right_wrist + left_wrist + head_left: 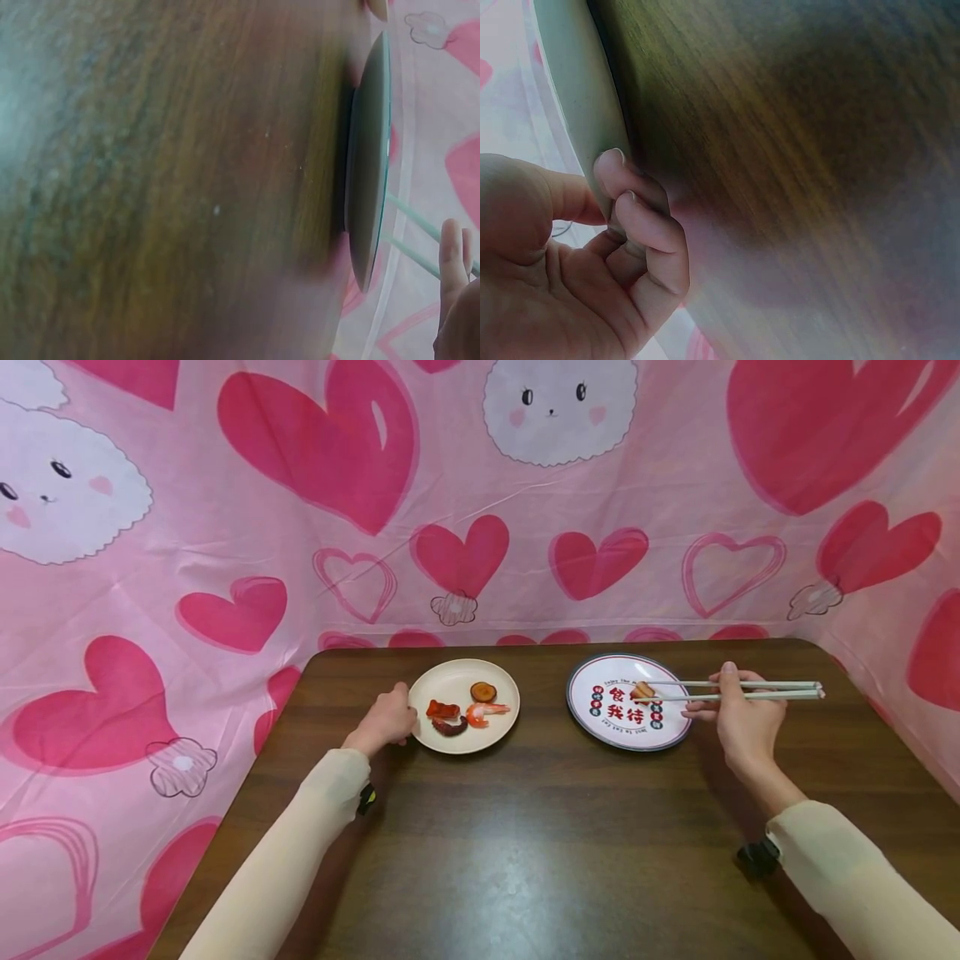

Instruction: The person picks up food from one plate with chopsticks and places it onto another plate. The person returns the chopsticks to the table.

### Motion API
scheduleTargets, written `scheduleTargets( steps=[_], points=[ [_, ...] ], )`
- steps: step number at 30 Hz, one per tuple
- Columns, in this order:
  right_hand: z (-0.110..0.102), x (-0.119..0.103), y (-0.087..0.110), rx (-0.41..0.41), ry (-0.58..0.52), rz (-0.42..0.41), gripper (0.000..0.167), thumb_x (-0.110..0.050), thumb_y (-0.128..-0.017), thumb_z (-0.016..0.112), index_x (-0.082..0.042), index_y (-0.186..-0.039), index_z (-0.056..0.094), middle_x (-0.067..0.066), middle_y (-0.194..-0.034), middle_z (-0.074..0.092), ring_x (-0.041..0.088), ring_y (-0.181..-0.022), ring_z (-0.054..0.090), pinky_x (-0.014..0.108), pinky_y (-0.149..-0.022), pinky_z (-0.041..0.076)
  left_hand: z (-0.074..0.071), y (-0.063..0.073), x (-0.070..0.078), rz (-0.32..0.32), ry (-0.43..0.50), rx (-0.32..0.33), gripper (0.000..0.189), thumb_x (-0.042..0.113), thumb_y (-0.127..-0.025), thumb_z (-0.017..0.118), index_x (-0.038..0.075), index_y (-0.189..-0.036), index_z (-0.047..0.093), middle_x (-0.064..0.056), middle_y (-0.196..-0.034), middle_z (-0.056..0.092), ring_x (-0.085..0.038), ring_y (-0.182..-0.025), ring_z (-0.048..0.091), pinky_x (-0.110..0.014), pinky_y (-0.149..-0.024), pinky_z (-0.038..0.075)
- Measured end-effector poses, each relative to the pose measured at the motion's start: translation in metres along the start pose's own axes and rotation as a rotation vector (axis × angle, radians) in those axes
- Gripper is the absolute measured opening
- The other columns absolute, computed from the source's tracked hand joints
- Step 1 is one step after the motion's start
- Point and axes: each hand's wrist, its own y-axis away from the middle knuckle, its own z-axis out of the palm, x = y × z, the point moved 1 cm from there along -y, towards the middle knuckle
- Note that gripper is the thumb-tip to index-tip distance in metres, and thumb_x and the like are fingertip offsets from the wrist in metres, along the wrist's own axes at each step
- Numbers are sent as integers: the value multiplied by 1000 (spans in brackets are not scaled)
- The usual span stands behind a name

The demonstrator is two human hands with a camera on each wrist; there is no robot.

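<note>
At the left of the head view, my left hand (386, 720) pinches the rim of a beige plate (463, 747); in the left wrist view, curled fingers (652, 225) lie against its underside. On that plate are a shrimp (480, 718), a dark curled tentacle-like piece (450, 728), a reddish-brown chunk (442, 710) and a round brown slice (483, 692). My right hand (750, 727) holds a pair of pale chopsticks (780, 695). Their tips are at a small tan and red food piece (642, 691) over the white plate (592, 681); whether it touches the plate, I cannot tell.
Both plates stand near the back of a dark wooden table (487, 843). Behind and beside it hangs a pink cloth (517, 502) with hearts and white fluffy faces. Dark wrist devices show below both sleeves.
</note>
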Motion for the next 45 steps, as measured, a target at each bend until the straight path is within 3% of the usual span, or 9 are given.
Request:
scheduleTargets(
  steps=[7,12,25,30,37,45],
  points=[
    [0,4,-1,12,20,-4,35,-26,-103,69,9,-102,65,9,-76,68,20,-53,72,32,-53,58,1,-1,-1,-1,4,0,31,12,-106,49,-6,-131,42,-18,-86,63,-23,-56,62,-35,-61,54],
    [1,4,0,11,15,3,28,-25,-103,68,3,-96,68,9,-76,70,21,-54,73,32,-54,58,0,0,0,3,9,0,31,12,-106,49,-6,-131,42,-18,-85,63,-23,-56,62,-34,-61,53],
    [-2,-3,1,25,22,116,22,-25,-105,66,-4,-98,70,8,-81,71,21,-56,74,33,-56,58,0,3,1,0,6,3,32,12,-106,49,-6,-132,41,-17,-85,63,-23,-56,61,-34,-61,53],
    [-1,-3,2,25,-10,107,27,-25,-105,66,2,-100,68,9,-79,71,22,-56,74,34,-56,58,0,3,1,3,5,8,31,11,-106,49,-5,-130,42,-17,-83,63,-23,-55,62,-35,-62,53],
    [-2,0,4,20,51,53,38,-28,-104,67,10,-106,63,7,-77,71,19,-57,74,32,-56,58,0,1,0,3,-1,10,31,11,-106,49,-6,-130,42,-17,-83,63,-23,-55,62,-35,-61,53],
    [0,1,5,39,14,25,35,-26,-104,68,9,-100,65,11,-76,70,21,-55,74,33,-55,57,0,2,1,-3,-2,10,31,11,-106,49,-5,-130,41,-18,-85,63,-23,-56,62,-35,-62,53]
  ],
)
